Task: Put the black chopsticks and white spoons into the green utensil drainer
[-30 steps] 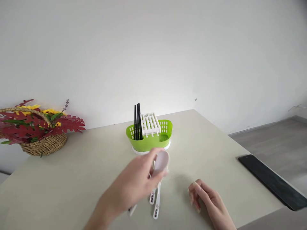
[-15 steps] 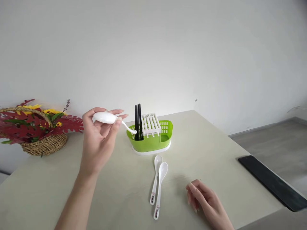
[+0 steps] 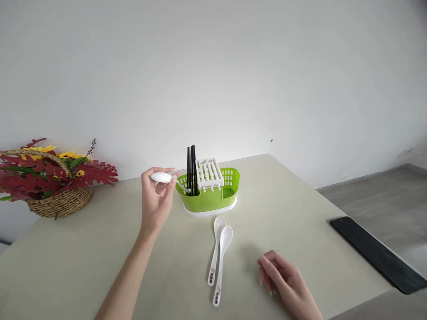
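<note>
My left hand pinches a white soup spoon near the base of its handle. The bowl points left, and the handle's end reaches over the left part of a green cutlery holder, close to several black chopsticks standing there. Whether the spoon touches the holder I cannot tell. A white slotted rack tops the holder's middle. Two more white spoons lie overlapping on the table in front of it. To their right, my right hand rests with fingers loosely curled and nothing visible in them.
On the left stands a wicker basket with red leaves and yellow flowers. A black phone lies along the right edge of the pale table. Behind the table rises a white wall.
My left hand has moved right and away from me with the soup spoon, bringing the handle's end to the chopsticks' side of the holder. My right hand stays in place.
</note>
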### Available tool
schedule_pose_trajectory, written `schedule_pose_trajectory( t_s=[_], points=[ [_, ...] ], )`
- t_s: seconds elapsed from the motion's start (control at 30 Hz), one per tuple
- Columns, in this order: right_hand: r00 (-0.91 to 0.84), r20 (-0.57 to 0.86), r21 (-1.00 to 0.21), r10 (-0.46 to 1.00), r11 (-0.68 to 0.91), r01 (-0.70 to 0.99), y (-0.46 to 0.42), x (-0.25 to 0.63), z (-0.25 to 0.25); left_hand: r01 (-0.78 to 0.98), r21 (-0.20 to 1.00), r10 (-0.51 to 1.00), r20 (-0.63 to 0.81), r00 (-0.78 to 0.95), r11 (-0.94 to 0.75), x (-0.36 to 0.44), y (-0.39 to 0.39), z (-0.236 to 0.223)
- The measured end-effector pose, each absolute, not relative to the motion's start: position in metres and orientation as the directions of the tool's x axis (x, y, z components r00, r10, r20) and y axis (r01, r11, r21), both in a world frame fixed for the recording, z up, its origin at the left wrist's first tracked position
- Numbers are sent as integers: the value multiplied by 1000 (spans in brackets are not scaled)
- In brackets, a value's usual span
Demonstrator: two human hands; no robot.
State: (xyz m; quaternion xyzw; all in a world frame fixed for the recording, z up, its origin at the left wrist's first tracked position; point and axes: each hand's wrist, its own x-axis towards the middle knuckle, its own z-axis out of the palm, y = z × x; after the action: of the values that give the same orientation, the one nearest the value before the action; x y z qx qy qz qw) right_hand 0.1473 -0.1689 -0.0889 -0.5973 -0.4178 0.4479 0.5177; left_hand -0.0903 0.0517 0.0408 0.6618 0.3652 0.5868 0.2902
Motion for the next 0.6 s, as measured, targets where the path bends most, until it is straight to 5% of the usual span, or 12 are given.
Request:
schedule_pose_trajectory(
  t_s=[0.6],
  points=[
    [245,-57,-986,968,-92,135,-167,145,-100,368,790,868,482,121,-490,-96,71,4]
  ],
)
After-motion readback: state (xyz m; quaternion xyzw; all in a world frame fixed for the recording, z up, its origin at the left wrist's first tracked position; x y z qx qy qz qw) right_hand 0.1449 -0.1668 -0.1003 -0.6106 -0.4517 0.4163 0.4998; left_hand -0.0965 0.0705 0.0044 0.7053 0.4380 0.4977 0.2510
